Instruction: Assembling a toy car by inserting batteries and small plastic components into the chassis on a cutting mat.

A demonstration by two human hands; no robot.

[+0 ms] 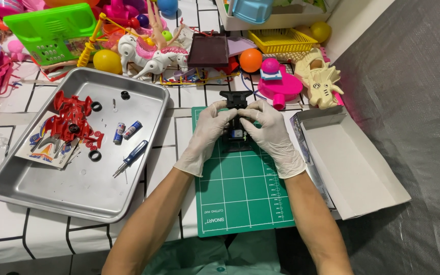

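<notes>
Both my hands wear white gloves and grip a small black toy car chassis (236, 99) over the far end of a green cutting mat (243, 193). My left hand (207, 135) holds its left side, fingers curled around it. My right hand (271, 135) holds its right side, thumb pressed near the middle. Most of the chassis is hidden between the fingers; its black front end sticks out beyond them.
A metal tray (82, 188) at left holds a red toy car body (72, 119), black tyres (95, 156), two small batteries (127, 130), a blue screwdriver (131, 158) and a sticker sheet (47, 147). An open white box (352, 168) lies at right. Several colourful toys crowd the far edge.
</notes>
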